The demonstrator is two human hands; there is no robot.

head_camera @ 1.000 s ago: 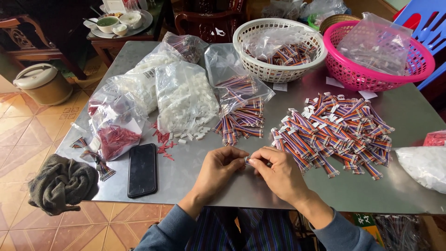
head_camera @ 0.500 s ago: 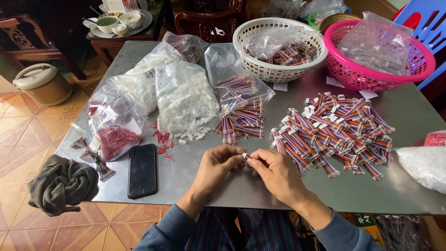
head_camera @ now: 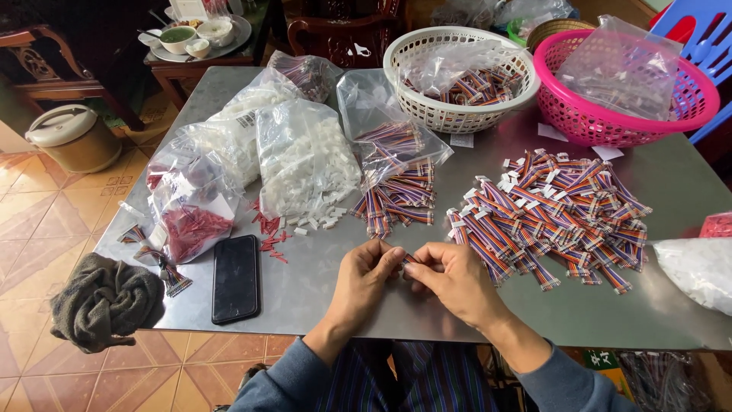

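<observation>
Where the table (head_camera: 320,301) meets the floor at far left, a grey cloth (head_camera: 105,299) hangs over the corner, with a black phone (head_camera: 235,278) lying flat just beside it. Behind the phone sit a bag of red pieces (head_camera: 191,214) and a bag of white connectors (head_camera: 303,162). At the near edge, the left hand (head_camera: 367,276) and right hand (head_camera: 450,281) meet fingertip to fingertip, both pinching a small striped cable (head_camera: 406,258) held just above the tabletop. Behind them lies a short bundle of cables (head_camera: 398,200); to the right spreads a large cable pile (head_camera: 550,215). At the back stand a white basket (head_camera: 457,70) and a pink basket (head_camera: 621,95), each holding plastic bags.
</observation>
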